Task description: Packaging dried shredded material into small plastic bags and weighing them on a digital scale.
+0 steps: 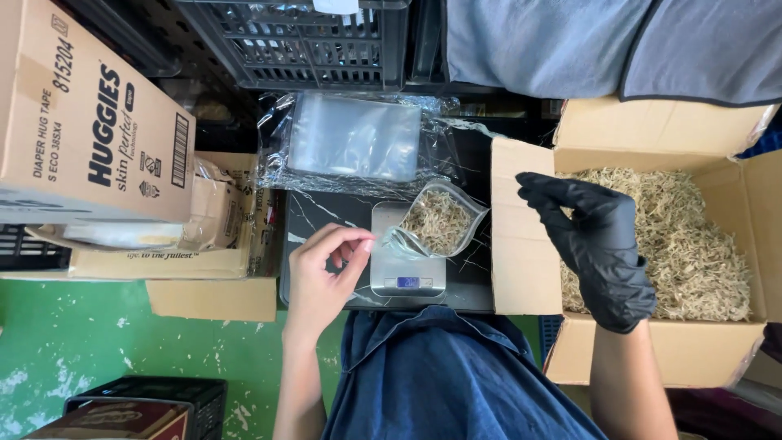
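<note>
At the far left a large closed cardboard box [85,122] rests on a flatter cardboard carton [208,244], with a crinkled clear bag [208,200] wedged between them, all above a green paint-flecked floor [98,342]; a black crate [163,395] sits at the lower left corner. The bare left hand [322,273] hovers at the left edge of a small silver scale [407,269], thumb and forefinger pinched on the corner of a clear zip pouch [436,224]. That pouch stands tilted on the scale's platform, mouth open toward the upper right, partly filled with pale, straw-coloured dried shreds [436,218]. The scale sits on a dark marbled surface [314,216], and its small lit display faces the person's denim-covered lap [440,375]. Just beyond the scale, at the far edge of that surface, lies a stack of empty clear bags [354,138] on crumpled plastic wrap, and behind it a black slatted crate [301,41]. Right of the scale stands an open cardboard box [652,358], its raised left flap between the scale and its contents, a loose heap of the same dried shreds [692,244]. The right hand [599,244], in a black glove, is held over that box with fingertips pinched together; whether it holds any shreds cannot be told. Grey fabric [586,45] shows along the top right.
</note>
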